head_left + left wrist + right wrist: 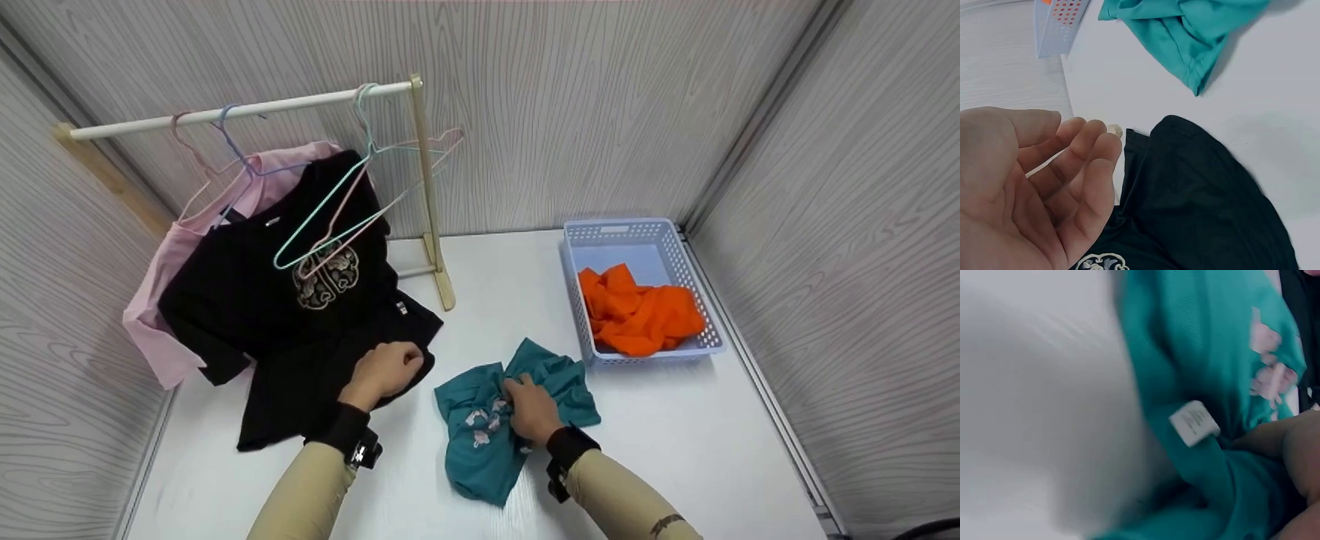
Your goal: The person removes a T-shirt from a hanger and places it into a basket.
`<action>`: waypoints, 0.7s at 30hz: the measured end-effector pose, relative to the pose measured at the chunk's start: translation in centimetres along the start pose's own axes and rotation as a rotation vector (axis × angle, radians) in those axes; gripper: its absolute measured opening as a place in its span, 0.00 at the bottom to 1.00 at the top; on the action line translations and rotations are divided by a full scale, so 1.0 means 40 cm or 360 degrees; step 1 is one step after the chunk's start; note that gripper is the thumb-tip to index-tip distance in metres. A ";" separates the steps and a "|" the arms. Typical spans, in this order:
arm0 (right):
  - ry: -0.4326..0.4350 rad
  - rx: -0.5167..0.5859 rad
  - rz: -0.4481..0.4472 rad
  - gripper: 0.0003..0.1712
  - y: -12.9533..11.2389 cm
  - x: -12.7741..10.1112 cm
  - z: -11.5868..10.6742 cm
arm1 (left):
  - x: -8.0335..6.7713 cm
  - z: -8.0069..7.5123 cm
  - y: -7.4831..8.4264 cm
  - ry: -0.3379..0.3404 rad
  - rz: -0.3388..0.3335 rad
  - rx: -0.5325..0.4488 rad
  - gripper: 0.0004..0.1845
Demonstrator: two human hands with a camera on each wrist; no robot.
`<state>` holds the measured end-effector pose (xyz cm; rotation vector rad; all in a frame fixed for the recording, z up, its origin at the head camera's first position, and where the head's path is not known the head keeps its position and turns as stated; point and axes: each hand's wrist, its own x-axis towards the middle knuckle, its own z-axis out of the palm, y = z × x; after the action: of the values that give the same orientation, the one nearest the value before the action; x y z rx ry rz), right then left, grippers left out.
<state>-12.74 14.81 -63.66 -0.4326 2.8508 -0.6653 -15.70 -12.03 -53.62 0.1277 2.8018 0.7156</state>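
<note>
1. The teal shirt [495, 420] is lying crumpled on the white table [675, 435], low and just right of centre in the head view, with pale flower prints showing and a white label [1194, 422] visible in the right wrist view
2. The right hand [531, 409] is resting on top of it, its grip bunching the teal cloth under curled fingers
3. The left hand [386, 369] is sitting to the left, over the hem of the black shirt [300, 322]; its grip is loosely curled and holding nothing, as the left wrist view shows
4. The black shirt is hanging from the wooden rack [427, 187] and trailing onto the table, with a pink shirt [165, 285] behind it at the left of the frame
5. A blue basket [675, 247] is standing at centre right, just beside the teal shirt, holding an orange cloth [637, 311]
</note>
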 end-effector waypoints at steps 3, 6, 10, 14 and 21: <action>-0.0081 0.0076 -0.0032 0.21 0.001 0.011 -0.046 | -0.002 -0.006 -0.003 0.0005 -0.0011 -0.0007 0.12; -0.0123 0.0104 -0.0039 0.28 0.001 0.024 -0.113 | -0.002 -0.013 -0.003 0.0002 -0.0019 -0.0020 0.12; -0.0020 0.0196 -0.0053 0.26 0.017 0.057 -0.228 | -0.003 -0.020 -0.008 0.0002 -0.0032 -0.0029 0.13; 0.0182 0.0291 -0.0013 0.24 0.042 0.098 -0.363 | -0.007 -0.024 -0.016 0.0001 -0.0047 -0.0026 0.13; 0.0479 0.0438 0.0131 0.22 0.120 0.141 -0.560 | -0.020 -0.030 -0.028 -0.0021 -0.0088 -0.0116 0.14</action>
<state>-24.57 26.15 -46.66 -0.1833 2.9622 -1.1754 -15.27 -13.68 -52.95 0.0414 2.7512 0.7997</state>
